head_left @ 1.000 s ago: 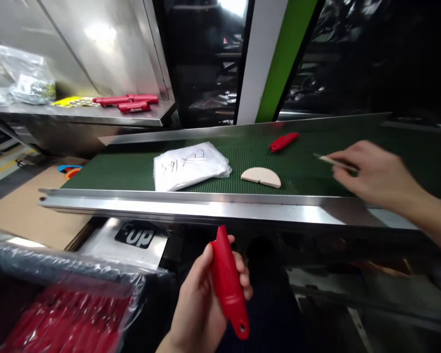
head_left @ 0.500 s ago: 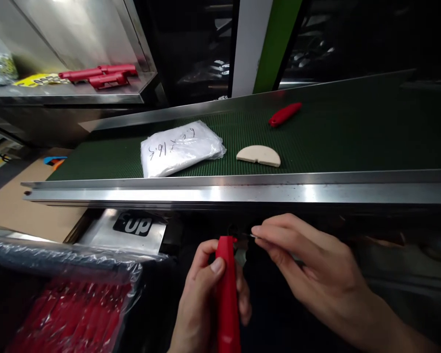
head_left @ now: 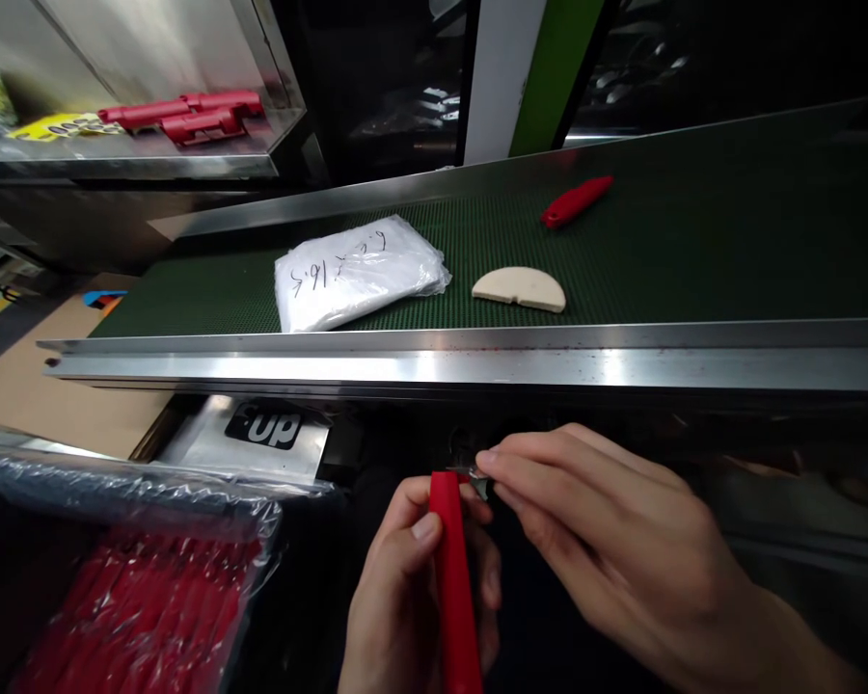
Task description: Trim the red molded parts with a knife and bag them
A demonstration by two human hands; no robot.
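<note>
— Green conveyor belt [head_left: 694, 251] runs across the view behind a steel rail [head_left: 477, 366], and both hands work just below that rail, in front of the dark underside. What are they on?

— The left hand [head_left: 405, 607] is wrapped around a red plastic handle [head_left: 454, 588], held upright, thumb pressed along its side. The right hand [head_left: 608, 540] pinches a small metal blade [head_left: 474, 474] between thumb and forefinger, right at the handle's top end.

— What's different from a moment ago?

— A second ago the right hand was out over the belt with the thin piece, and the left held the handle alone, tilted. Half a second ago the two hands had met. Now the metal tip touches the top of the handle; whether it has gone in, I cannot tell, it is too small and partly hidden by fingers.

— So the joining looks begun?

— I'd judge so: the piece is lined up at the handle's mouth rather than hanging apart from it.

— And around them?

— On the belt lie a white plastic bag [head_left: 358, 275] with handwriting, a beige half-round piece [head_left: 519, 289] just beside it, and another red handle [head_left: 576, 201] farther back. Lower left, a clear-wrapped bin of red handles [head_left: 130, 617]. More red parts [head_left: 180, 114] sit on the steel shelf [head_left: 151, 164] upper left.
</note>
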